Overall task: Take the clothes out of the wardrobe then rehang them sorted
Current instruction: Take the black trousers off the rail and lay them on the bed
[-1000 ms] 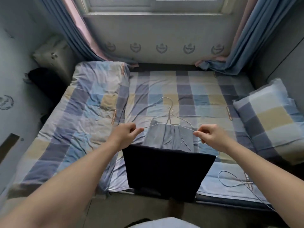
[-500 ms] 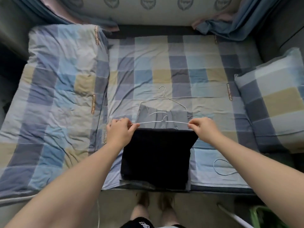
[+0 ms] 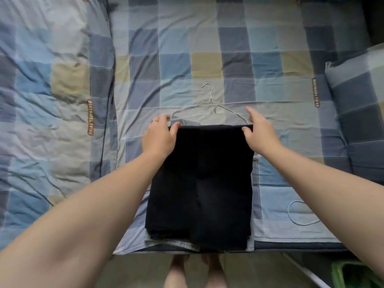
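A bed (image 3: 207, 38) in a blue, grey and tan checked sheet is filling most of the view, with a rumpled matching quilt (image 3: 52, 80) lying along its left side and a pillow (image 3: 357, 96) being cut off by the right edge. A folded dark garment (image 3: 199, 183) is lying flat at the near edge of the bed. The left hand (image 3: 160, 138) is pinching its far left corner, thumb on top, and the right hand (image 3: 260, 135) is pinching its far right corner, forefinger stretching past the edge. Whether either grip is also taking in wire cannot be told. A grey garment (image 3: 190, 122) is peeking out from under the dark one, mostly hidden. A wire hanger (image 3: 209, 101) is lying just beyond both hands, its bottom bar covered. A thin white loop (image 3: 291, 215), only partly visible, is resting on the sheet to the right.
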The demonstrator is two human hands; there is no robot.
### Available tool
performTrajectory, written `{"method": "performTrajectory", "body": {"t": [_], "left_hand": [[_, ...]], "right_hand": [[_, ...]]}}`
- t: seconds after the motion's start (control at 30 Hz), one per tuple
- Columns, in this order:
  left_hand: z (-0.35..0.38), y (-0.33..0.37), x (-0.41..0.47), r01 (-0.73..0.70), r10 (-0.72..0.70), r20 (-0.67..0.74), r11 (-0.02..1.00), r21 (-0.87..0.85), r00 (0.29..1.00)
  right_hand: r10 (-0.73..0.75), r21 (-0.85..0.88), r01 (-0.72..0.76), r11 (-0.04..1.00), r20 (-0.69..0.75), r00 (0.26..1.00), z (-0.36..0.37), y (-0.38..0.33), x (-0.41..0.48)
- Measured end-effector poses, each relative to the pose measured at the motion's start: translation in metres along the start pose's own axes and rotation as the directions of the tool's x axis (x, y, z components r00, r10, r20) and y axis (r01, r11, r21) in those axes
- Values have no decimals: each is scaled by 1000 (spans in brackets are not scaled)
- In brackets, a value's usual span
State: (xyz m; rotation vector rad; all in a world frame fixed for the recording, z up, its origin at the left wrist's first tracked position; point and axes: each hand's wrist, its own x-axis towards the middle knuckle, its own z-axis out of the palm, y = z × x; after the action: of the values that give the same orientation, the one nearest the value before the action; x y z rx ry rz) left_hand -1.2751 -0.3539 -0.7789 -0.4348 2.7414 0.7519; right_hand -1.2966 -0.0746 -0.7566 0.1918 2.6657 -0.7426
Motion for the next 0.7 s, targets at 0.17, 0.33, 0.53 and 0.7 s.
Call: {"method": "performTrajectory", "body": {"t": [0.17,0.33,0.53,0.7], "left_hand": [[4,-2,4,-21,23,152,1000,-15,988],[-14,-10,-56,-9,4,227,1000,24,974],[-59,-7,-131,-37,23,243,998,53,970],[-106,-2,-188,-11,8,220,1000,14,976]], "right_hand": [[-7,35,4,999,86,996,23,-5,-11],[66,24,-70,997,151,986,18,-22,-65],[74,-61,-66,996,144,987,-16,-65,-144],[52,-67,-44,997,124,991,-41,-104,-209]]}}
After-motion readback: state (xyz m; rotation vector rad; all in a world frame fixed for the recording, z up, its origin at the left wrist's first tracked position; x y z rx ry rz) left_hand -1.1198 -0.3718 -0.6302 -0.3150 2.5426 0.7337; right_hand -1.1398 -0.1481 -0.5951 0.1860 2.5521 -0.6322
